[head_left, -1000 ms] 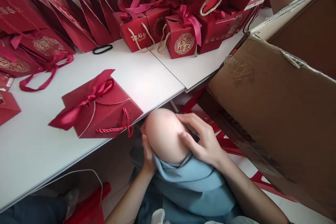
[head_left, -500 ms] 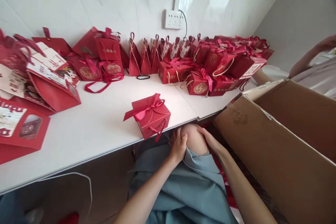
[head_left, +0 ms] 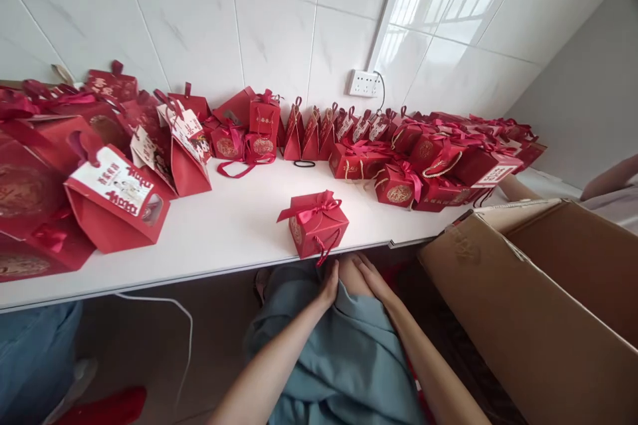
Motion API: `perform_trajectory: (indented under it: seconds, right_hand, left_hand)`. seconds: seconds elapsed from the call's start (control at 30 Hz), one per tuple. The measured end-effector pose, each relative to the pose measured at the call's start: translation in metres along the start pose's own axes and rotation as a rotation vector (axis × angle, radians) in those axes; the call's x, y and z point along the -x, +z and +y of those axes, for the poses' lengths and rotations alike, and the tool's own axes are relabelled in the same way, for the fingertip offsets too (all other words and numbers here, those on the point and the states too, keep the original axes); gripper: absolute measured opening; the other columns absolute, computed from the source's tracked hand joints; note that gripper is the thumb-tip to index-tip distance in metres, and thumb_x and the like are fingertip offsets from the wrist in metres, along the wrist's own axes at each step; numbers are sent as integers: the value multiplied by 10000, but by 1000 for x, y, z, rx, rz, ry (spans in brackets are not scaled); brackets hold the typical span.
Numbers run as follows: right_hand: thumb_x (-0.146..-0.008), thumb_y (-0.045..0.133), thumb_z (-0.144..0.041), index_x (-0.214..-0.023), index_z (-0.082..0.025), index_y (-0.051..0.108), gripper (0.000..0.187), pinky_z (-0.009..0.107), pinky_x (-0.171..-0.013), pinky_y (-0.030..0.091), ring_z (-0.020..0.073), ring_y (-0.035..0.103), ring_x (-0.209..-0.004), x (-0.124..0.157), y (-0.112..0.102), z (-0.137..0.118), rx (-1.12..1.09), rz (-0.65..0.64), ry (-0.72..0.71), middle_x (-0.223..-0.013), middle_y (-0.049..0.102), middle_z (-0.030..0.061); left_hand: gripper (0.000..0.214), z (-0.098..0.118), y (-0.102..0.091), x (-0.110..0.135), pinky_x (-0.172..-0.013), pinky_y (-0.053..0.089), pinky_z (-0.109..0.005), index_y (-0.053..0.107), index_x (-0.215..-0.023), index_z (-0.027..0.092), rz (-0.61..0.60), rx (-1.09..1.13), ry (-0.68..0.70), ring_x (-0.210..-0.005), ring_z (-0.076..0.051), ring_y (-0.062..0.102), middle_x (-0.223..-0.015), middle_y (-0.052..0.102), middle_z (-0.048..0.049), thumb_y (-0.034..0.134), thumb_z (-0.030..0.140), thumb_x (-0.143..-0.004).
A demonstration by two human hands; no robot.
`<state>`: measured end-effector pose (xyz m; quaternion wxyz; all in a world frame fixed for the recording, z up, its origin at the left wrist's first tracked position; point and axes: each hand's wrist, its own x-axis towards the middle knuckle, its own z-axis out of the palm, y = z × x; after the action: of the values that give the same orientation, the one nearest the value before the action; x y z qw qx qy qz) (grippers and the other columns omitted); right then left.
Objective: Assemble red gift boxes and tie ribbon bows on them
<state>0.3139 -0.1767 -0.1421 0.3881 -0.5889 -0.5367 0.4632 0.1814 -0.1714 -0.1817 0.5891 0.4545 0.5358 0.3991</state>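
Note:
A red gift box [head_left: 319, 226] with a satin bow on top and a twisted red cord handle stands near the front edge of the white table [head_left: 224, 232]. Below that edge, my left hand [head_left: 329, 284] rests against one side of my bare knee [head_left: 353, 277], its fingers partly hidden. On the knee's other side lies my right hand [head_left: 375, 277], fingers stretched out and flat. Neither hand holds anything. The gift box is just above my left hand, apart from it.
Red gift boxes crowd the table's left end [head_left: 117, 189] and right end [head_left: 438, 159]. A large open cardboard box [head_left: 498, 279] stands at right, with another person's arm [head_left: 611, 176] behind it. A white cable [head_left: 189, 325] hangs under the table. Someone's jeans [head_left: 37, 352] show at lower left.
The view has tilted up and turned left, bringing more boxes at the left into sight. Both hands stay on the knee, and the gift box has not moved on the table.

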Motion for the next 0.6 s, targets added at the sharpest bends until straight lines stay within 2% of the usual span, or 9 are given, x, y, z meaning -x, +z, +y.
perform_trajectory:
  seconds: [0.1,0.17,0.33,0.4,0.5,0.6]
  right_hand:
    - [-700,538,-697,-1330,-233,477,785,449,-1162,141,286,311,-1373,8,9,6,29,-33,5,-1438,429,89]
    - [-715,558,-663,-1397,-231,385,826,434,-1166,135,272,266,-1395,18,8,7,48,-73,5,-1486,350,91]
    - [-635,690,-606,-1459,-221,259,1006,426,-1167,125,280,205,-1417,53,0,5,88,-217,12,-1539,226,104]
    - [-634,691,-605,-1463,-211,248,1019,435,-1163,144,286,205,-1417,60,3,5,100,-266,24,-1544,206,115]
    - [-671,678,-568,-1455,-202,267,958,448,-1164,140,284,208,-1416,52,18,2,121,-296,21,-1542,210,121]
    - [-668,723,-477,-1408,-189,360,873,479,-1154,163,308,274,-1384,24,45,-8,140,-295,-4,-1498,313,133]
  left_hand:
    - [410,-11,-10,8,-1042,353,-526,500,-1254,200,-6,5,14,-1242,-273,448,-1374,450,-101,503,407,-899]
    - [456,-16,-16,15,-1086,294,-531,459,-1301,202,-28,4,42,-1304,-280,388,-1429,397,-107,468,436,-909]
    - [664,-27,-40,32,-1183,131,-358,308,-1415,195,-92,-7,101,-1430,-209,168,-1538,228,-86,431,554,-869]
    - [746,-34,-52,37,-1187,106,-341,289,-1424,180,-94,-5,103,-1436,-209,133,-1548,197,-80,468,589,-826]
    - [768,-43,-67,39,-1185,114,-346,281,-1426,178,-48,10,82,-1435,-217,132,-1554,174,-75,448,611,-814]
    - [719,-50,-74,32,-1180,151,-358,276,-1422,161,39,52,42,-1426,-214,177,-1542,212,-96,352,593,-853]
